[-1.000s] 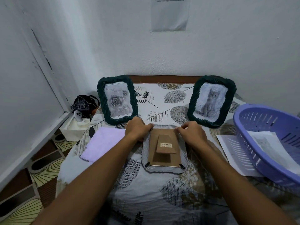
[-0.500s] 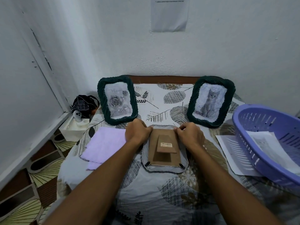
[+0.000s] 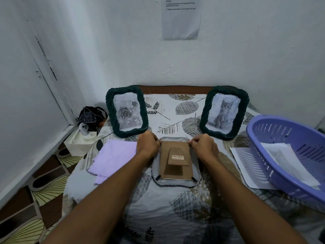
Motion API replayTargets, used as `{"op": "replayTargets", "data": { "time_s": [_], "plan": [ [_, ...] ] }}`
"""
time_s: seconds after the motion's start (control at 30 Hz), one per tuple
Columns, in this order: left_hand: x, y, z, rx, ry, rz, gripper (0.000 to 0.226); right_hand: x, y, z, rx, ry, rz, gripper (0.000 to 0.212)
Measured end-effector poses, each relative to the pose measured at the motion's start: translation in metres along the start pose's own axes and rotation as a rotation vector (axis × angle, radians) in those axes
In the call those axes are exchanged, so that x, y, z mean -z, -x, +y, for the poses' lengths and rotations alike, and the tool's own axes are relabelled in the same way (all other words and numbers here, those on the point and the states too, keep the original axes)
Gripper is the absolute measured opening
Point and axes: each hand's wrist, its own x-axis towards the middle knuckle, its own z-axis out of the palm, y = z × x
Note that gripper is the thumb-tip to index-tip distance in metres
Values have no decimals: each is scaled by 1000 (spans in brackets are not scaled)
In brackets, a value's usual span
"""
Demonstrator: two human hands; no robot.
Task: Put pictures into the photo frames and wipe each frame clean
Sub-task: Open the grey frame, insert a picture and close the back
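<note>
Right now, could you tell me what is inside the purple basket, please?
The basket holds a sheet of paper; another sheet lies partly under it, its covered part unseen.

Both forearms are bare to each hand, left hand [image 3: 148, 144] and right hand [image 3: 204, 146].

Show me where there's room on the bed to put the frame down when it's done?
Bare cloth lies between the rose frame and the cat frame, behind the face-down frame. The near part of the bed cover, under the arms, is bare too. It's crowded left by the purple cloth and right by the paper and basket.
</note>
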Motion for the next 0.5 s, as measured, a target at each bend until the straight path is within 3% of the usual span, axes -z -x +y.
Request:
{"op": "replayTargets", "data": {
  "time_s": [0.17, 0.3, 0.4, 0.5],
  "plan": [
    [9, 10, 8, 40, 28, -41, 41, 6, 6, -1, -13, -89, -114, 46],
    [17, 29, 16, 29, 69, -104, 37, 10, 27, -4, 11, -86, -141, 48],
    [18, 44, 16, 3, 58, -131, 54, 13, 46, -2, 29, -44, -135, 52],
    [18, 62, 16, -17, 87, -118, 57, 14, 59, 2, 35, -19, -147, 52]
  ]
}}
